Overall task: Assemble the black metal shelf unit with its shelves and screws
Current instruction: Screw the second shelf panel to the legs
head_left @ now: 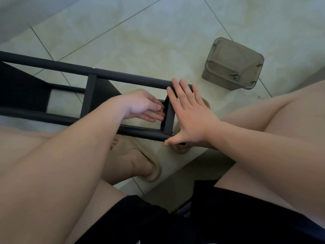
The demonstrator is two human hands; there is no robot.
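The black metal shelf frame (123, 77) lies on its side across the tiled floor, two long rails joined by short crossbars. My right hand (191, 117) lies flat with spread straight fingers over the end crossbar (169, 118); its thumb touches a small silver screw (165, 141) at the near rail's end. My left hand (146, 106) reaches inside the frame, and its fingertips touch the inner side of that crossbar. A black shelf panel (21, 88) fills the frame at the left. Another silver screw head (93, 68) shows on the far rail.
A translucent grey plastic container (228, 57) stands on the floor at the right with a few loose screws (235, 76) inside. My bare legs and beige slippers (153, 171) sit under and beside the frame. Pale floor tiles stretch beyond the frame.
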